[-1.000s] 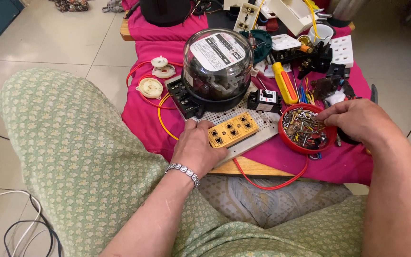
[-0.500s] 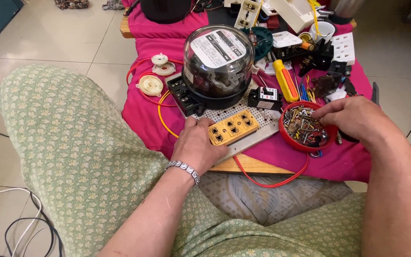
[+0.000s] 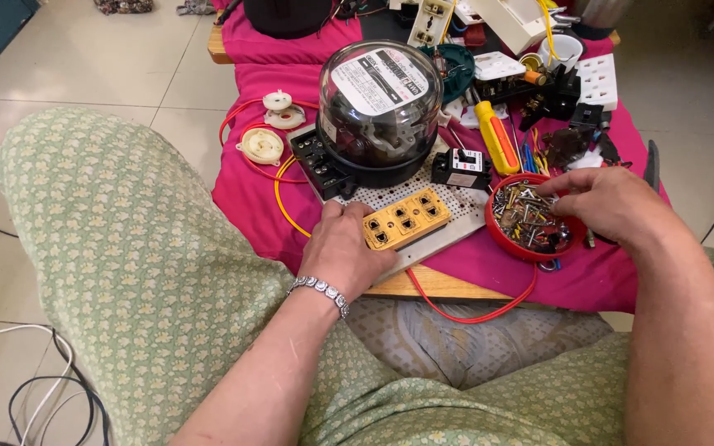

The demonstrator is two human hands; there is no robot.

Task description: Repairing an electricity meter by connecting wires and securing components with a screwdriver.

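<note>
Left hand (image 3: 342, 252) rests beside the yellow socket strip (image 3: 405, 218); right hand (image 3: 609, 204) fingers reach into the red screw bowl (image 3: 530, 249).

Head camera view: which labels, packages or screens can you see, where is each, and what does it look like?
Meter label: white rounded plate with dark print, under the clear dome of the black-based meter, table middle.
Breaker label: small white panel on the black breaker, right of the meter.
No packages or screens.

Top centre: glass-domed electricity meter (image 3: 380, 103) on black base. Left of it: two cream round fittings (image 3: 262, 145) w/ red wire (image 3: 245, 116). Centre-right: yellow screwdriver (image 3: 496, 136). Upper right: white socket plate (image 3: 598, 81). Pink cloth (image 3: 245, 194) beneath.
</note>
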